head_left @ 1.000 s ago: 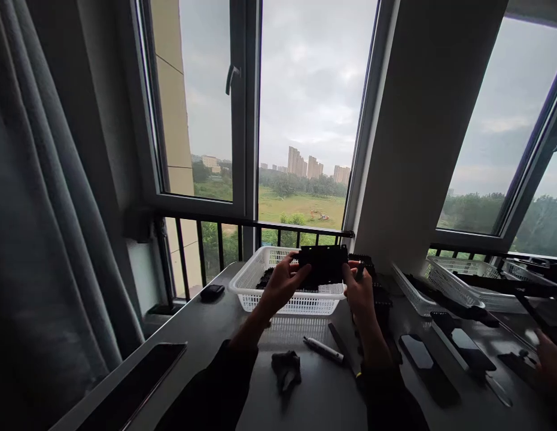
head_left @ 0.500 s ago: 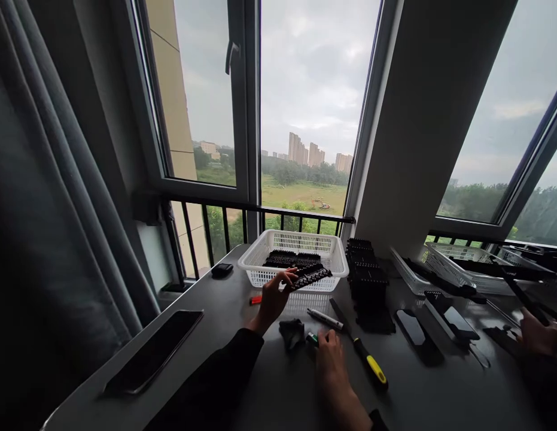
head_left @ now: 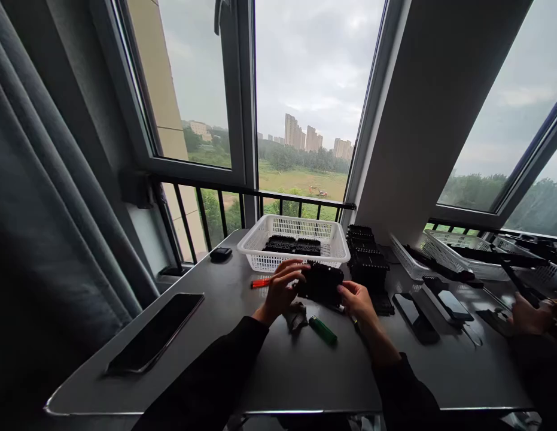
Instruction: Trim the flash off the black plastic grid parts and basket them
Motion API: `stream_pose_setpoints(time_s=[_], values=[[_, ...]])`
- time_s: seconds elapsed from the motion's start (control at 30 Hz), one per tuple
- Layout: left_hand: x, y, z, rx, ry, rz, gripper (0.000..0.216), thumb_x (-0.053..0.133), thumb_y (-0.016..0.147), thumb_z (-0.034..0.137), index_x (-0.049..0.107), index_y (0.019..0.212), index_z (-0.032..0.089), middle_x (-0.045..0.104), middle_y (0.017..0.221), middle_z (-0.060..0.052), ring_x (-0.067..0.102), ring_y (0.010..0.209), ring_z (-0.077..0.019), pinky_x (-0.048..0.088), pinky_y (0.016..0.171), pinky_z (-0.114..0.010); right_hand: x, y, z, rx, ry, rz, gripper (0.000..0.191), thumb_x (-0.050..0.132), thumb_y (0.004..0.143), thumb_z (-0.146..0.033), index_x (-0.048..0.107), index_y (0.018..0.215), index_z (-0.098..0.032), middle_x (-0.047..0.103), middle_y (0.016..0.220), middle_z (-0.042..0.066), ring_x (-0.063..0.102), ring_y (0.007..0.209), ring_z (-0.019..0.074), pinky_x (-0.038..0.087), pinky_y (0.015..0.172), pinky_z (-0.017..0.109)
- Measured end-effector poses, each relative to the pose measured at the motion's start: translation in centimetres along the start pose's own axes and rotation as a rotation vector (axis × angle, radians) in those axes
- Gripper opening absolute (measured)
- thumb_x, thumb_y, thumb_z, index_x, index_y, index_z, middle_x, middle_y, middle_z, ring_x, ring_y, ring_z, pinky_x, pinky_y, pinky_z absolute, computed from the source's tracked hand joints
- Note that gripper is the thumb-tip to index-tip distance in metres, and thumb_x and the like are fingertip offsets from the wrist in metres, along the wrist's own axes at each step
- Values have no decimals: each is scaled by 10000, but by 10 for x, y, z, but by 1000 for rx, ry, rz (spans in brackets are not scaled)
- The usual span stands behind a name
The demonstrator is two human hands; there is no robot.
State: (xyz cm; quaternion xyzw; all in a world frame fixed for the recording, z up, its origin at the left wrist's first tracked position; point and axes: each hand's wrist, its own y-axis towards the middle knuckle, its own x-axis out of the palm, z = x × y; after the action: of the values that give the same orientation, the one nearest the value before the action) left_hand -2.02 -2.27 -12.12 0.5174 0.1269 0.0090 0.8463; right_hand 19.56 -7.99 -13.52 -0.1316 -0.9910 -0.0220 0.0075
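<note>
Between my two hands I hold up a flat black plastic part [head_left: 322, 284] with a toothed edge, just in front of the white basket [head_left: 296, 263]. My left hand [head_left: 282, 288] grips its left end, and my right hand [head_left: 356, 299] pinches its lower right corner. More black parts [head_left: 291, 245] of the same look lie in the basket. Below the held part, a green lighter [head_left: 323, 330] and a crumpled dark cloth [head_left: 296, 317] rest on the table. A red lighter [head_left: 259, 283] is partly hidden by my left hand. The yellow-handled tool is mostly covered by my right hand.
A stack of black parts [head_left: 367, 257] stands right of the basket. Two phones [head_left: 415, 317] [head_left: 449, 305] lie further right, and a large dark tablet [head_left: 157, 332] at left. A small black case [head_left: 221, 254] sits near the left edge. Another person's hands [head_left: 532, 314] work at far right.
My right hand has let go of the green lighter, which now lies on the table, and has taken the black part's right side. The part is turned to show its broad face.
</note>
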Motion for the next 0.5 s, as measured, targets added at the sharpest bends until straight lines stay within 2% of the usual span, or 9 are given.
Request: stream_pose_setpoints(time_s=[0.07,0.1,0.13,0.2,0.27,0.37,0.5], values=[[1,3,-1,-134,-82,130,32,696,799,247,679,802,220,716,1126,-92,663,1034,-245,547,861,-410,1,1,0,-15,0,29,510,737,607,-574,688,856,-131,515,494,-49,370,368,74,287,356,215],[2,4,-3,-237,-157,147,129,697,809,321,686,875,211,708,1126,-107,676,994,-244,559,811,-391,1,2,1,-22,-2,40,510,727,620,-579,691,863,-131,524,497,-45,372,364,76,287,354,218],[4,4,-5,-353,-248,120,239,690,813,396,685,946,198,713,1079,-114,690,927,-239,565,746,-366,2,3,1,-30,-4,49,508,720,629,-581,694,865,-132,539,506,-39,377,362,78,290,354,221],[7,1,-9,-583,-428,-14,427,685,793,504,666,1060,172,719,889,-84,691,748,-208,539,611,-304,4,4,2,-42,-9,56,498,720,636,-576,702,862,-133,577,535,-23,397,368,85,303,363,228],[12,-3,-10,-760,-540,-132,551,746,720,523,639,1115,154,687,730,-27,661,635,-176,501,557,-263,4,4,1,-65,-33,59,485,718,650,-568,712,868,-135,617,571,-2,441,392,102,331,385,237],[18,-10,-7,-882,-611,-192,573,831,624,424,615,1075,145,701,727,-16,677,672,-182,515,623,-267,-8,-2,3,-161,-204,97,459,690,707,-552,728,912,-143,672,635,40,553,489,157,406,461,264],[22,-12,-8,-914,-591,-106,496,817,609,348,591,1008,160,727,775,-29,690,690,-185,533,657,-285,-44,-29,21,-268,-613,171,392,603,814,-494,723,1030,-189,712,762,82,659,706,240,480,634,323]])
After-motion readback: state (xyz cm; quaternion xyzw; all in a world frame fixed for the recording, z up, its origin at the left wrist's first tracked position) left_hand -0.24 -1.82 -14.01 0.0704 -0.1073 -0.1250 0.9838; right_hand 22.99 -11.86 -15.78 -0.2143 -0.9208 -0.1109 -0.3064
